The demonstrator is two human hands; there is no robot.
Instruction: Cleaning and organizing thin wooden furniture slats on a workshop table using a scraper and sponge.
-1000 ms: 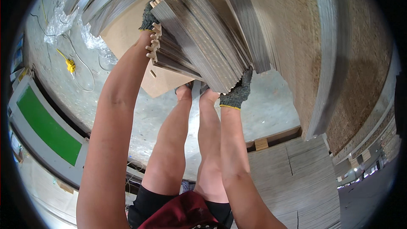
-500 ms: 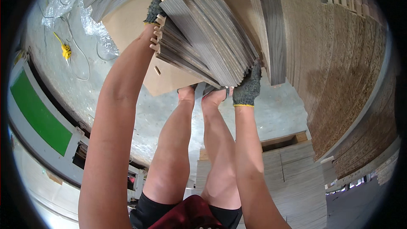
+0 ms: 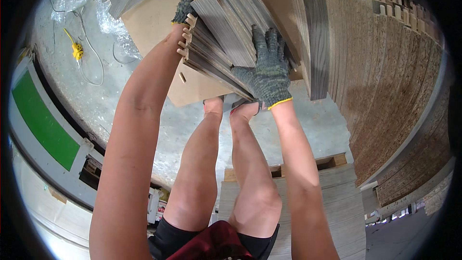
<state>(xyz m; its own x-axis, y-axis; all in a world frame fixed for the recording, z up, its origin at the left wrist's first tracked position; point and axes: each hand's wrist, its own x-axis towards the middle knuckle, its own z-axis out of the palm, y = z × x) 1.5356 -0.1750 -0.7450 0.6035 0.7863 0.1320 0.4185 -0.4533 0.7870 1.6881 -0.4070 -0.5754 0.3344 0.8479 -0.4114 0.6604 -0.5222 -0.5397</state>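
Floor, far left: we see a green panel (image 3: 41, 120) along the rim, and a yellow plug (image 3: 76, 51) with loose cable on the concrete.
Left hand (image 3: 192, 2): gloved, we have it curled round the far left edge of the bundle of grey strips (image 3: 226, 33), gripping it from the outer side.
Bundle: we hold it up off the ground above our feet, tilted, its doweled ends toward our left arm; a tan board (image 3: 192, 89) lies beneath it on the floor.
Right hand (image 3: 263, 70): gloved, spread flat with the fingers pressed on the top strip and the palm wrapped over the near corner, clamping the bundle.
Row of boards (image 3: 385, 82): on edge to our right, a grey-faced one nearest the bundle, close beside it but apart.
Progress: we judge the bundle lifted and carried, not yet set against the row or laid on the grey stack (image 3: 337, 202) by our legs.
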